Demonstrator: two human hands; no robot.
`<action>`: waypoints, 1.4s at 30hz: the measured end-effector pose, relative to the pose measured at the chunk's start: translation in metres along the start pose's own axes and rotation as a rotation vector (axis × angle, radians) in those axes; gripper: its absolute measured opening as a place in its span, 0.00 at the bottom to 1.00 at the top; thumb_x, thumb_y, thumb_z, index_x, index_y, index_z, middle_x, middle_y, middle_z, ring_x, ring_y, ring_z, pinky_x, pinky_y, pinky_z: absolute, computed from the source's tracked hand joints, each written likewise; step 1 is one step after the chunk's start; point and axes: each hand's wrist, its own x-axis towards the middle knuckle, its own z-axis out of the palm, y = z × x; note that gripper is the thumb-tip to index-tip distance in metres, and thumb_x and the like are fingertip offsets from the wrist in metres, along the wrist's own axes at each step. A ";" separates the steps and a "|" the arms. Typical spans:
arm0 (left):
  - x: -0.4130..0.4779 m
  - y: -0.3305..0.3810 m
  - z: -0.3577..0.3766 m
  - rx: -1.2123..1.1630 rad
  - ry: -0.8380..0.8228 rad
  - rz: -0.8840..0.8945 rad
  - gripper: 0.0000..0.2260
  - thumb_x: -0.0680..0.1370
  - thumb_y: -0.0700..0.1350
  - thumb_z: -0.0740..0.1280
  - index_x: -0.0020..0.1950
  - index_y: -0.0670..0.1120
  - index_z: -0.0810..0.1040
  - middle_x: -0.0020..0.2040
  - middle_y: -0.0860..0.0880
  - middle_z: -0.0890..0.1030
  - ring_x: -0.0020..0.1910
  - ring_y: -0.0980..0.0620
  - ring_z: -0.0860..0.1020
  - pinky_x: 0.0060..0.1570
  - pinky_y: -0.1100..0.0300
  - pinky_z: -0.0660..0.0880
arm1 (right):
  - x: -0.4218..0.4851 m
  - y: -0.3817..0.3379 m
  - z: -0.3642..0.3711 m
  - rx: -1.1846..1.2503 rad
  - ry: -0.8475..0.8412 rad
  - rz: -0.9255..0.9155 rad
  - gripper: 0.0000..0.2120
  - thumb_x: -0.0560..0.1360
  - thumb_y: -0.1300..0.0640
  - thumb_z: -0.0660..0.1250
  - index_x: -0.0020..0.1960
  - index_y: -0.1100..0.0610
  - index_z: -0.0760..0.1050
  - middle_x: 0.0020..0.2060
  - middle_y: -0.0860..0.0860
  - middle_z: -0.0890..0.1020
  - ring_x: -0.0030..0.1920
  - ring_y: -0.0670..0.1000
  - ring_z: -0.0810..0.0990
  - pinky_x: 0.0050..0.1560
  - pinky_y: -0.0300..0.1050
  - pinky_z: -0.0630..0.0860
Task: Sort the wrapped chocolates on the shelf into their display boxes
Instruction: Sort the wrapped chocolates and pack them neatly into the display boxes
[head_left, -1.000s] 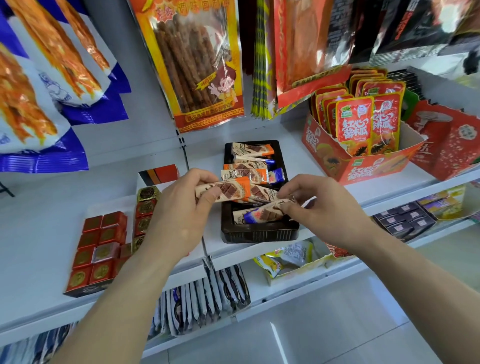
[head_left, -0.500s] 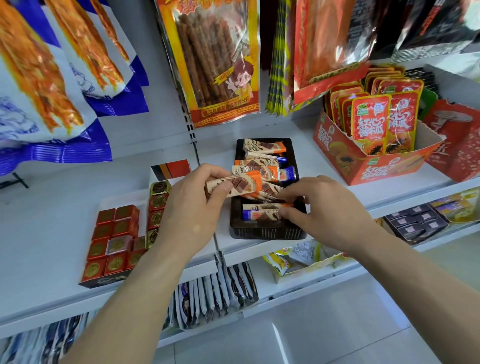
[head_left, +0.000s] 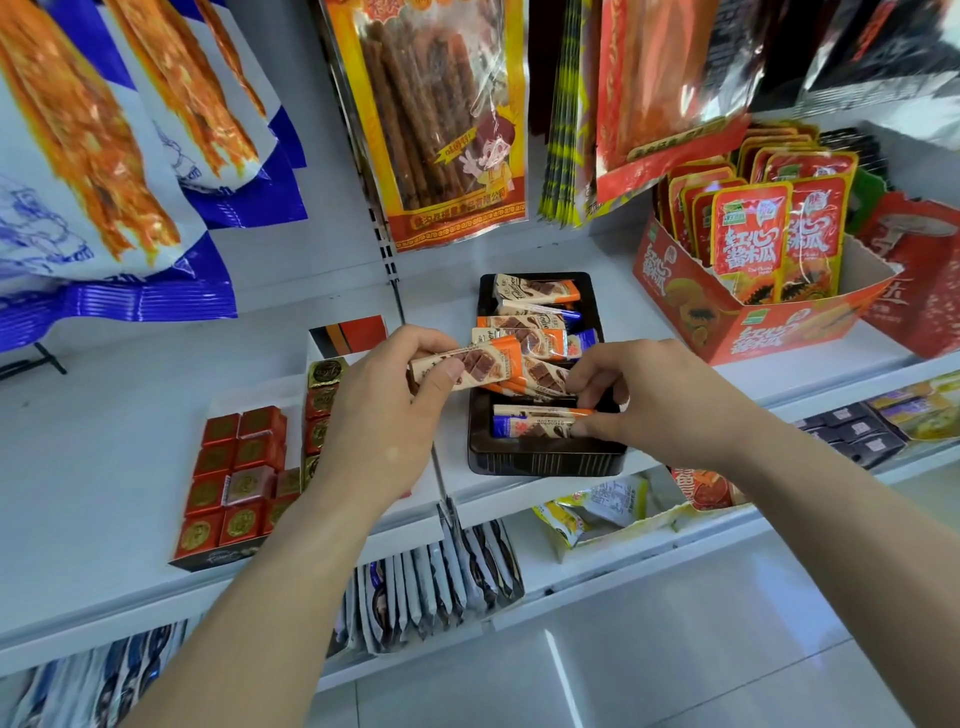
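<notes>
- The left hand (head_left: 384, 415) is gripping 1 orange bar (head_left: 467, 364) over the tray (head_left: 540, 460), fingers curled round it.
- The right hand (head_left: 654, 400) is pinching the blue bar (head_left: 530, 427), which is lying at the tray's front (placing step).
- Next: releasing it, probably, then laying the orange bar alongside.
- 1 s ago the blue bar was hanging tilted above the tray.

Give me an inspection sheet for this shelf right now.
Surface: white shop shelf, holds stock.
Job's things: black plastic tray of orange-and-cream wrapped chocolate bars; red-and-gold foil squares boxed to its left.
Clutter: red cardboard box of sachets at right.
Hands: left hand grips one orange-ended bar over the tray; right hand pinches a blue-ended bar lying in the tray's front.
Cables: nothing seen.
Surroundings: hanging snack bags above; packets on lower shelf.
</notes>
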 end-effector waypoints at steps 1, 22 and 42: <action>0.000 0.000 0.000 0.002 0.000 0.003 0.05 0.81 0.50 0.65 0.56 0.56 0.77 0.51 0.57 0.81 0.46 0.58 0.77 0.37 0.67 0.69 | 0.001 0.000 0.000 -0.006 -0.008 -0.003 0.15 0.68 0.52 0.79 0.51 0.48 0.80 0.39 0.41 0.83 0.40 0.39 0.79 0.41 0.35 0.73; 0.001 0.001 0.008 -0.053 -0.020 0.008 0.05 0.80 0.49 0.66 0.55 0.55 0.78 0.50 0.59 0.81 0.47 0.63 0.76 0.39 0.68 0.69 | -0.002 0.002 0.004 0.045 0.014 -0.028 0.06 0.77 0.53 0.69 0.50 0.47 0.84 0.42 0.41 0.83 0.40 0.40 0.79 0.36 0.30 0.69; -0.001 0.019 0.027 0.117 -0.246 0.094 0.06 0.78 0.52 0.68 0.53 0.60 0.82 0.52 0.57 0.78 0.53 0.55 0.75 0.53 0.53 0.74 | -0.008 0.006 0.006 0.067 0.130 -0.053 0.05 0.77 0.50 0.69 0.50 0.46 0.84 0.48 0.44 0.79 0.43 0.42 0.75 0.43 0.36 0.70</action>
